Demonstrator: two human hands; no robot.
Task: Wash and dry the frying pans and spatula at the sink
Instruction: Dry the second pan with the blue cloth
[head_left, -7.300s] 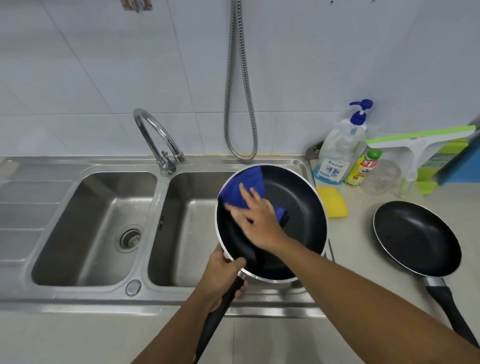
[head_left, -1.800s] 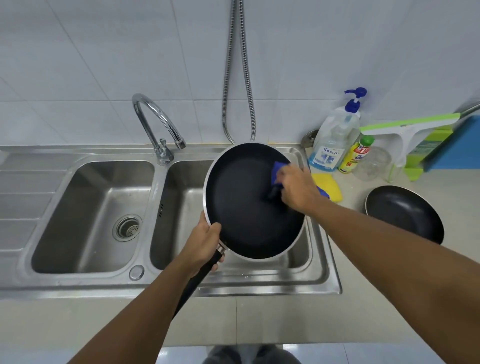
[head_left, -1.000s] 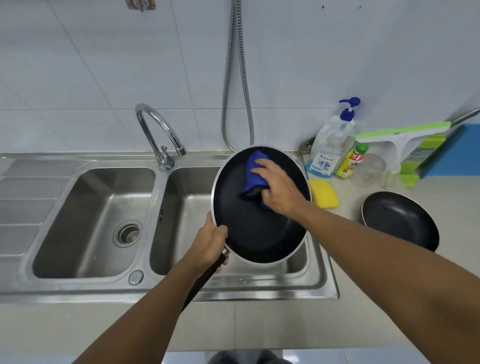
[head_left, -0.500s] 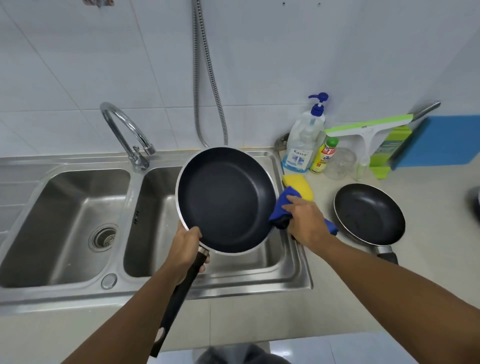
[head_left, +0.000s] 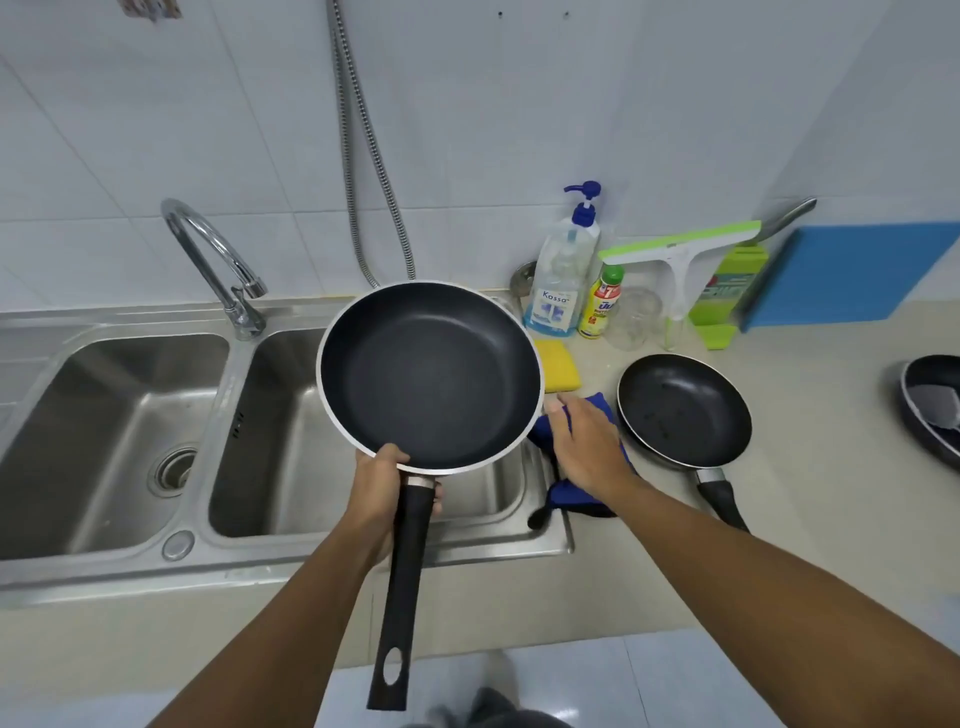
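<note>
My left hand (head_left: 382, 483) grips the black handle of a large black frying pan (head_left: 431, 374) just below its bowl and holds it, inside facing up, over the right basin of the steel sink (head_left: 228, 384). My right hand (head_left: 587, 447) lies flat on a blue cloth (head_left: 576, 501) on the counter by the sink's right rim, just right of the pan. A smaller black pan (head_left: 685, 410) sits on the counter beyond the cloth. At the far right edge a third pan (head_left: 930, 436) holds a grey spatula (head_left: 937, 402).
A curved faucet (head_left: 208, 249) stands between the basins, and a metal hose (head_left: 363, 156) hangs on the tiled wall. A yellow sponge (head_left: 558, 366), soap pump bottle (head_left: 561, 275), small yellow bottle (head_left: 600, 301), glass jar (head_left: 631, 319), green squeegee (head_left: 680, 254) and blue board (head_left: 862, 270) line the back of the counter.
The right hand left the pan's inside, carried the blue cloth to the right and brought it down onto the counter. The left hand turned the pan so its handle points toward me.
</note>
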